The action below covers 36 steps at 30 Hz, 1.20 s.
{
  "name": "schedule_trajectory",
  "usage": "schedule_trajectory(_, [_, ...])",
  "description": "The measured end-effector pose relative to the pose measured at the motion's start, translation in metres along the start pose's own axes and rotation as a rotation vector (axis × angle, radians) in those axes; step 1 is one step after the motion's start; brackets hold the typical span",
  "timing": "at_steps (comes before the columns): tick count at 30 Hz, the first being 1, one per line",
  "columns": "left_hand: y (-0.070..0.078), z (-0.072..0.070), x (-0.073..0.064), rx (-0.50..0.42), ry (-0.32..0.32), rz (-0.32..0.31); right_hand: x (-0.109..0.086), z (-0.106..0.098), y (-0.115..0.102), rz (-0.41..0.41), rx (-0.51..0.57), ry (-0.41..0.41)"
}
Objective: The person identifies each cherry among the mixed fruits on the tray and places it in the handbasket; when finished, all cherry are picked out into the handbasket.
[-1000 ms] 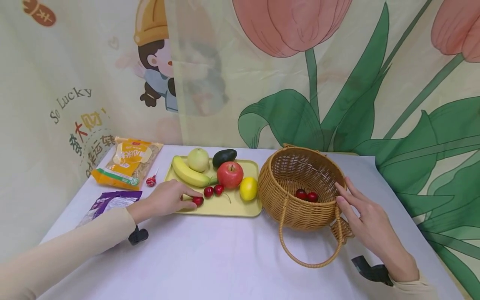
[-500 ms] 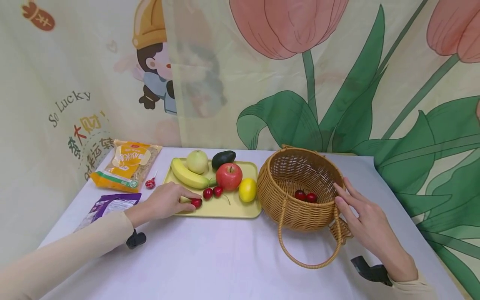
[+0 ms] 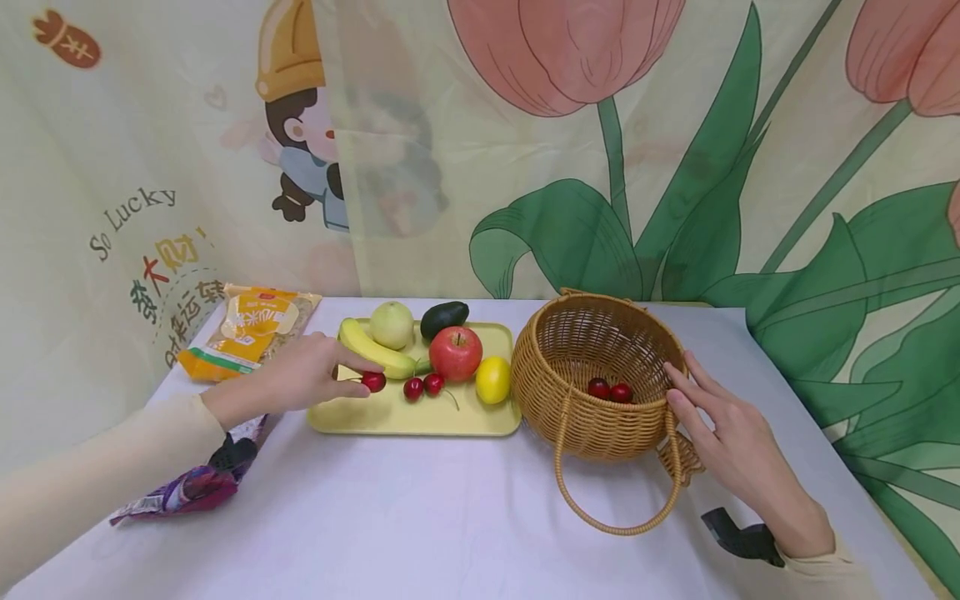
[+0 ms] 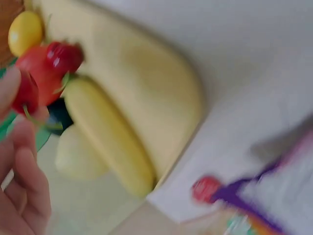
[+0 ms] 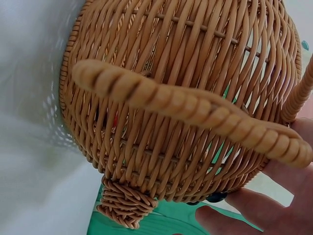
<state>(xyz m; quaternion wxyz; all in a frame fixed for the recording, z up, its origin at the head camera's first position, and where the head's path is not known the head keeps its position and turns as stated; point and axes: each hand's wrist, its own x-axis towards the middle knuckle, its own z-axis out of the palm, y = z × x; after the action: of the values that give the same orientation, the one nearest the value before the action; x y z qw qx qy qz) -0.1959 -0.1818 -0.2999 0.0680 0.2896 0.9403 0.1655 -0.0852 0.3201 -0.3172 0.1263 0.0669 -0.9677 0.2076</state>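
Between thumb and fingers, my left hand (image 3: 309, 372) pinches a red cherry (image 3: 372, 382) by its sides, held over the left part of the yellow tray (image 3: 352, 419). The cherry's thin stem (image 4: 41, 123) shows in the left wrist view. Two more cherries (image 3: 423, 387) lie on the tray beside a banana (image 3: 378, 350), a red apple (image 3: 456, 354) and a lemon (image 3: 493, 380). My right hand (image 3: 738, 442) rests against the right rim of a wicker basket (image 3: 600, 433), its fingers extended. Inside the basket lie two cherries (image 3: 609, 390).
A pale green round fruit (image 3: 392, 325) and a dark avocado (image 3: 444, 319) sit at the tray's back. An orange snack bag (image 3: 251, 329) and a purple bag (image 3: 197, 490) lie to the left, the latter under my left wrist. The basket handle (image 3: 622, 530) hangs toward the front.
My left hand has lifted the cherry off the tray and moved up and left. The purple bag has shifted toward the near edge. My right hand keeps its place on the basket.
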Motion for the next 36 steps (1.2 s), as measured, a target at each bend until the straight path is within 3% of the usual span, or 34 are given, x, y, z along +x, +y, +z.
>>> schedule_trajectory(5, [0.011,-0.027,0.012,-0.021,-0.007,0.105,0.0,0.0,0.0,-0.004,0.007,0.002])
schedule_trajectory(9, [0.028,-0.045,0.032,-0.026,-0.023,0.165,0.0,0.0,-0.001,-0.004,0.008,0.0])
schedule_trajectory(16, [0.078,-0.067,0.088,-0.02,-0.092,0.29,0.001,0.0,-0.001,-0.007,-0.008,-0.008])
schedule_trajectory(23, [0.143,-0.073,0.152,0.054,-0.144,0.448,-0.001,-0.001,-0.001,-0.001,-0.011,0.0])
schedule_trajectory(28, [0.174,-0.076,0.192,0.059,-0.18,0.439,0.0,-0.001,-0.001,0.008,-0.008,-0.01])
schedule_trajectory(36, [0.205,-0.061,0.235,0.004,-0.252,0.409,0.001,-0.005,-0.001,0.037,-0.015,-0.048])
